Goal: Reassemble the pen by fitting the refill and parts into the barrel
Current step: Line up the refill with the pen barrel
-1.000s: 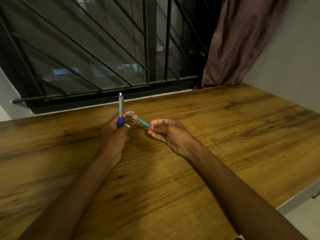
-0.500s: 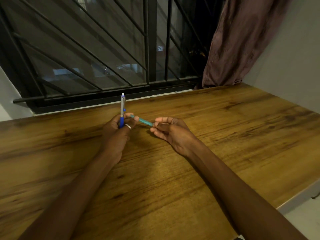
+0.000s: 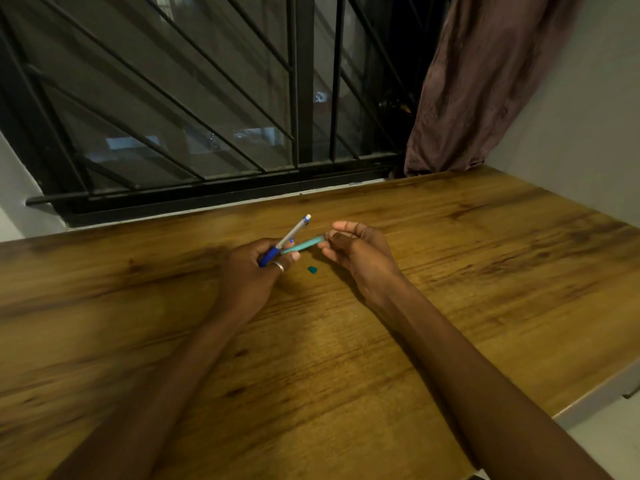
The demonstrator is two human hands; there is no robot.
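Gripping the blue-and-grey pen (image 3: 284, 243), left hand (image 3: 254, 271) is closed; teal barrel piece (image 3: 304, 244) pinched by right hand (image 3: 353, 251), frame centre. Small teal part (image 3: 312, 269) on table (image 3: 485, 271) could be knocked away, unnoticed.

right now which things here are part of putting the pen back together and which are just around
Part of the job:
- left hand holding the pen barrel
- right hand holding the teal part
- small teal piece lying on the table

Just around:
- ring on the left hand
- window bars
- curtain
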